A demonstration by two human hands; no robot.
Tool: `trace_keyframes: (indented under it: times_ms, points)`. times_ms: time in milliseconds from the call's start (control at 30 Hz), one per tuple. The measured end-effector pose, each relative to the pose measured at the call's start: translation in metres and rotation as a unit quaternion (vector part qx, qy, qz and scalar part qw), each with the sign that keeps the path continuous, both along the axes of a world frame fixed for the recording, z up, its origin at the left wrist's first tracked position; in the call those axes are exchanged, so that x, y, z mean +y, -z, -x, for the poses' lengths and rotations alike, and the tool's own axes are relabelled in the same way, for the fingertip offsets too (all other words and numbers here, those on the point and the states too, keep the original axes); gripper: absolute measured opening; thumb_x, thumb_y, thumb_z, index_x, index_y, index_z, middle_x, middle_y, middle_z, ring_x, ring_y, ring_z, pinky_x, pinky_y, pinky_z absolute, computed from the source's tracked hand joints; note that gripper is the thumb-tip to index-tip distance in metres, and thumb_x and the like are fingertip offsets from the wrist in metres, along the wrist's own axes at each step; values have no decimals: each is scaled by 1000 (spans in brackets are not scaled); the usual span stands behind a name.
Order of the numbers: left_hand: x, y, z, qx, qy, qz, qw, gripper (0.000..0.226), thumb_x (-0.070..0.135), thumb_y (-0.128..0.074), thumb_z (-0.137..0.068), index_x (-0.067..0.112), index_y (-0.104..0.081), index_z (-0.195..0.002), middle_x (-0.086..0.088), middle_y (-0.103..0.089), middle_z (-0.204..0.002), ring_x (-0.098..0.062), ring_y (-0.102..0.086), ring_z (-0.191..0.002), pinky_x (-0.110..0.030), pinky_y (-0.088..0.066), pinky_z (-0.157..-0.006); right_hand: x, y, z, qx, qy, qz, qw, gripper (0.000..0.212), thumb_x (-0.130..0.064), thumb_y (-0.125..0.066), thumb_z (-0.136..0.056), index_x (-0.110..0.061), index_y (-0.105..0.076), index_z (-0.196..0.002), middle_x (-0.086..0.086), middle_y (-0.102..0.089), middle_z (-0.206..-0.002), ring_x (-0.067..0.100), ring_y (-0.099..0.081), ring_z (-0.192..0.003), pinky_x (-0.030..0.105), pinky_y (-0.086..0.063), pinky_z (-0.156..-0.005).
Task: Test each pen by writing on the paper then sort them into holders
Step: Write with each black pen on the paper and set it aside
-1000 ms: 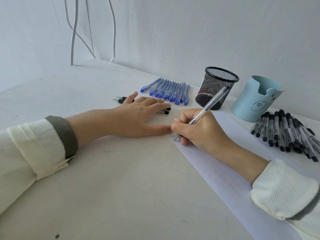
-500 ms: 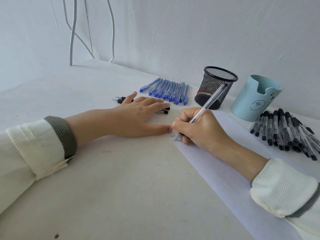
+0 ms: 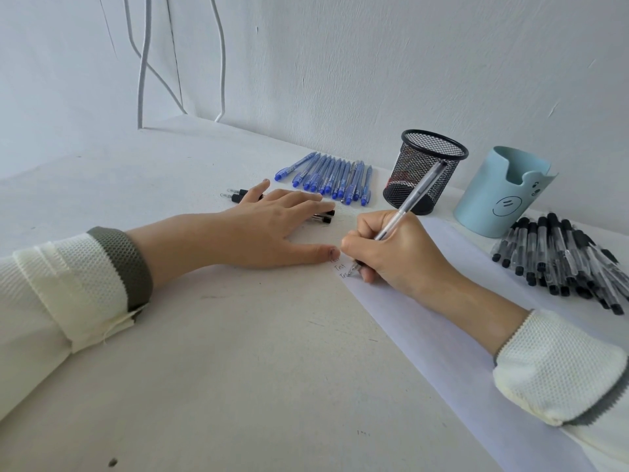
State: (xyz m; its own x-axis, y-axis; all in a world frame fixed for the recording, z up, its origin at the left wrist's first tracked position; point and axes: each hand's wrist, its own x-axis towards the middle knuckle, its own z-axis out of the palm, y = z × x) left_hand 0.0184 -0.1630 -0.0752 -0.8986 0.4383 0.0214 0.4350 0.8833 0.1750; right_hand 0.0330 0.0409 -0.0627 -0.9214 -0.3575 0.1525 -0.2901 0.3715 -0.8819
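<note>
My right hand (image 3: 398, 253) grips a clear pen (image 3: 420, 190) with its tip on the left edge of the white paper (image 3: 442, 335), beside short lines of handwriting (image 3: 340, 267). My left hand (image 3: 272, 229) lies flat on the table, its thumb at the paper's edge, covering the middle of two black-capped pens (image 3: 323, 218). A row of several blue pens (image 3: 333, 177) lies behind it. A black mesh holder (image 3: 429, 165) and a light blue holder (image 3: 503, 192) stand at the back right. A heap of several clear pens with black caps (image 3: 561, 257) lies at the right.
The wall runs close behind the holders and pens. White cables (image 3: 146, 63) hang down the wall at the far left. The table's near left part is bare beige surface (image 3: 221, 369) with a few small marks.
The right hand and pen tip have shifted slightly down the paper, adding more writing below the earlier line. The left hand has stayed flat in place.
</note>
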Motion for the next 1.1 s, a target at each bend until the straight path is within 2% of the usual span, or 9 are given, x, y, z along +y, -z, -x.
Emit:
trace_keyframes:
  times_ms: [100,233,467,633,733,833,933,1000,1100]
  points:
    - [0,0,0,-2,-1,-1,1000,98,91,-8,-64,47,-9,-151,20,-13,-160,-4,-6,-148,-41,9,-121,0,1,1,3,10,9,1000,50,-5,-66,-85,-22,-46,-42,4,-53,-48,9,-53,-42,19,-43,-43]
    - [0,0,0,1,0,1,1000,98,91,-8,-64,47,-9,-152,20,-13,-160,-5,-6,-148,-42,9,-121,1,1,1,13,6,-1,1000,48,-3,-65,-85,-20,-40,-47,-2,-50,-44,8,-51,-39,19,-40,-41]
    - [0,1,1,-1,-2,-1,1000,97,92,-8,-64,48,-10,-151,20,-13,-160,-5,-6,-148,-42,10,-121,2,5,3,15,8,3,1000,50,-3,-64,-85,-21,-43,-44,4,-51,-46,8,-52,-41,19,-42,-43]
    - [0,1,1,-6,-3,-4,1000,91,90,-17,-72,47,-12,-151,20,-15,-160,-4,-6,-148,-41,11,-121,3,-2,4,-11,21,60,998,35,-9,-55,-96,-7,-52,-61,6,-56,-52,6,-47,-40,15,-35,-40]
    - [-1,1,1,-4,1,-8,1000,92,91,-15,-70,47,-11,-151,21,-16,-159,-3,-6,-148,-41,11,-121,7,-10,8,-45,22,83,995,37,-16,-59,-95,-13,-51,-59,10,-55,-57,10,-38,-41,18,-27,-39]
    - [-1,1,1,-9,-2,-10,1000,97,92,-10,-64,48,-11,-151,22,-15,-159,-1,-6,-147,-41,11,-121,12,-24,10,-112,10,101,989,24,-34,-61,-93,-14,-52,-84,3,-44,-43,9,-30,-35,18,-20,-39]
    - [-1,0,-1,-8,-1,-9,1000,95,92,-12,-67,48,-11,-151,22,-15,-159,-1,-6,-147,-40,11,-121,18,-30,15,-177,-4,143,974,42,-47,-42,-100,-11,-54,-118,0,-37,-39,8,-24,-33,21,-16,-39]
    - [1,-1,-2,-13,-4,-6,1000,91,89,-17,-71,47,-11,-151,23,-14,-159,-2,-4,-147,-39,12,-121,21,-31,16,-179,-4,156,971,40,-39,-35,-105,-10,-57,-121,0,-42,-43,9,-29,-35,21,-23,-39]
    - [2,-4,-4,-15,-5,-2,1000,88,84,-19,-73,47,-10,-151,23,-13,-159,-2,-4,-148,-38,12,-121,22,-35,16,-177,-14,140,974,30,-30,-46,-102,-13,-67,-113,-1,-65,-67,8,-46,-49,18,-38,-48]
